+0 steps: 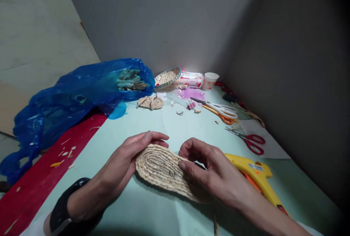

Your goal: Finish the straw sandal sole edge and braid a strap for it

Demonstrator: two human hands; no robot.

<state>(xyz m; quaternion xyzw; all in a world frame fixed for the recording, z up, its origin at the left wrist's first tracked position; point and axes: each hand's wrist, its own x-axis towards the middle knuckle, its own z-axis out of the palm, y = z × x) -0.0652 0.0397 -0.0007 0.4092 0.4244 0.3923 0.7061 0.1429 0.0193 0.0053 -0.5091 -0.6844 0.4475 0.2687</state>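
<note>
A coiled oval sole of braided straw (161,170) is held tilted above the pale green tabletop. Around its left end curves my left hand (131,156), thumb along the upper edge and fingers behind. My right hand (203,163) pinches the upper edge towards the right end, its thumb on the face and its fingers curled behind. That right end is partly hidden by the right hand. A loose strand of cord (215,223) hangs below it. Beside my right forearm lies a yellow glue gun (257,172) with a small red light showing.
Red-handled scissors (253,143) and white- and orange-handled scissors (222,112) lie to the right. A small braided straw piece (150,102), a pink binder clip (191,104), a woven basket (168,77) and a paper cup (211,80) are farther back. A blue plastic bag (82,86) fills the left.
</note>
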